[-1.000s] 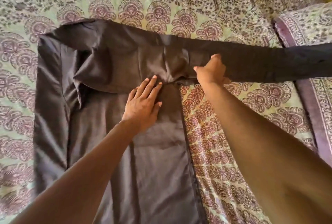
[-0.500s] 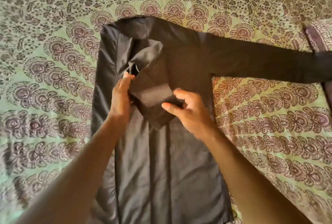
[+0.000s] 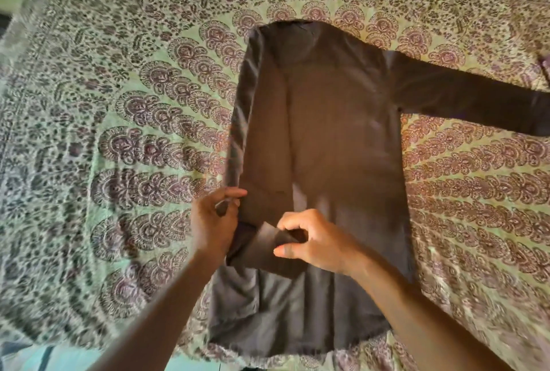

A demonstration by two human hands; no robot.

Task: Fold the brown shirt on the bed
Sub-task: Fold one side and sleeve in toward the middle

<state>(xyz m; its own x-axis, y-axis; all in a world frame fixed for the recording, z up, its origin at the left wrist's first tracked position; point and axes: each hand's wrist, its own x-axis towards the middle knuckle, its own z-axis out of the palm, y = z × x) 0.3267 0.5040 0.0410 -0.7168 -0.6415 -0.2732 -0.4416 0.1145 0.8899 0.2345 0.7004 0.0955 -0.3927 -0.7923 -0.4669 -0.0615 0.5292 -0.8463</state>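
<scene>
The brown shirt (image 3: 324, 132) lies lengthwise on the bed, collar end far from me, hem near the bed's front edge. Its left side is folded inward over the body, and the left sleeve runs down along that fold. One sleeve (image 3: 464, 99) stretches flat out to the right. My left hand (image 3: 212, 221) grips the folded left edge of the shirt between thumb and fingers. My right hand (image 3: 312, 242) pinches the cuff end of the folded sleeve, low on the shirt's left side.
A patterned green and purple bedspread (image 3: 119, 138) covers the bed around the shirt. The bed's near edge (image 3: 89, 350) runs along the bottom left, with floor below it. The picture is somewhat blurred.
The sleeve end has been drawn down along the shirt's body toward me, and both hands have moved from the collar area to the lower left side. The view has shifted left.
</scene>
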